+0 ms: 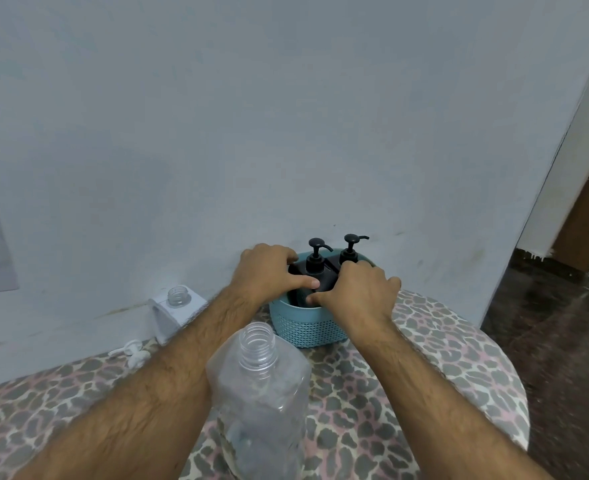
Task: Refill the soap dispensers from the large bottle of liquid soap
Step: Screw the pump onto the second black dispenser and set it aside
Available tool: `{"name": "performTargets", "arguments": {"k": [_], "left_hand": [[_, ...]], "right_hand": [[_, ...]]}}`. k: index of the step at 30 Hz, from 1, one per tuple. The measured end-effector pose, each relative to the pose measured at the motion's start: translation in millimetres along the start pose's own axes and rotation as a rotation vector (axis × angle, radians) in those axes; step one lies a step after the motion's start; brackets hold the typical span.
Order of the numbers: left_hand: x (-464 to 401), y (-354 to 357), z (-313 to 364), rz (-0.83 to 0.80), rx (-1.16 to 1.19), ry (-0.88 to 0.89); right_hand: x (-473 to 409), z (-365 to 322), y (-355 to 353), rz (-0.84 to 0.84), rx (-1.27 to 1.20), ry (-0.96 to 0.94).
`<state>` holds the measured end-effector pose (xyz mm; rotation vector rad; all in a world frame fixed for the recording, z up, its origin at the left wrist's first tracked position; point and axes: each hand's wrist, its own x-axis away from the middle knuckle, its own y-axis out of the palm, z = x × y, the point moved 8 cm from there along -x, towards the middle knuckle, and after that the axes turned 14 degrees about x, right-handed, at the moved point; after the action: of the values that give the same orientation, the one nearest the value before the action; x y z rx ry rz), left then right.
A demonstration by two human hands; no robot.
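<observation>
Two black soap dispensers stand side by side in a teal basket (pixel 312 332) against the wall, the left dispenser (pixel 315 261) and the right dispenser (pixel 350 252), both with black pumps on. My left hand (pixel 268 271) grips the left dispenser's body, thumb across its front. My right hand (pixel 358 292) curls over the basket's front and holds the right dispenser. The large clear bottle (pixel 261 389) stands uncapped close in front, between my forearms. A white dispenser (pixel 177 311) with its neck open stands to the left by the wall.
A white pump head (pixel 132 351) lies on the leopard-print table cover (pixel 424 358) near the wall. The round table's edge curves away at the right, with dark floor (pixel 545 341) and a doorway beyond it.
</observation>
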<state>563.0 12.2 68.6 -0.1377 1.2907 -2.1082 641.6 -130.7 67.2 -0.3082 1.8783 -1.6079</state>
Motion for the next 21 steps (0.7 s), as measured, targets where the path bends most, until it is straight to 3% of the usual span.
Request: {"name": "performTargets", "arguments": {"k": [5, 10, 21], "left_hand": [[3, 8, -7, -0.112, 0.188, 0.001], [2, 15, -20, -0.119, 0.224, 0.017], [11, 20, -10, -0.264, 0.111, 0.01]], "right_hand": [[-2, 3, 2, -0.082, -0.045, 0.004], [-3, 3, -6, -0.075, -0.049, -0.033], [-6, 1, 1, -0.116, -0.061, -0.01]]}}
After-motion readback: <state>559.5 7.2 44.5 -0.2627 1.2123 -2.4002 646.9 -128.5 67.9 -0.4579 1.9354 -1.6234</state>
